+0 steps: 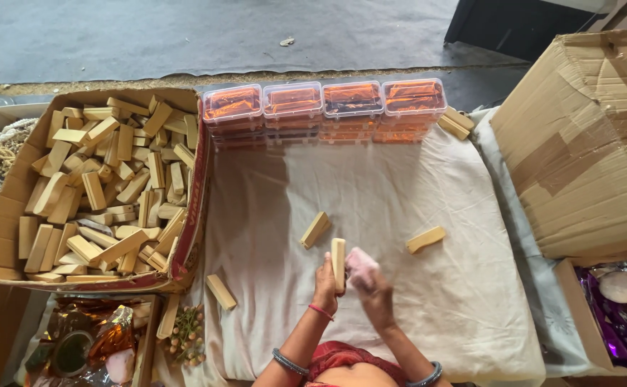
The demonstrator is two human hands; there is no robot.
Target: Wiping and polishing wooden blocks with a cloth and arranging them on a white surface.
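The left hand (325,281) is clamped around a pale wooden block (338,262), held upright so one long face meets the pink cloth (360,265) bunched in the closed right hand (376,294), apparently for wiping. Loose blocks lie just beyond on the cream sheet (370,186). Further left, a cardboard box (191,208) keeps more blocks within reach; orange-tinted plastic cases (324,107) line the far edge.
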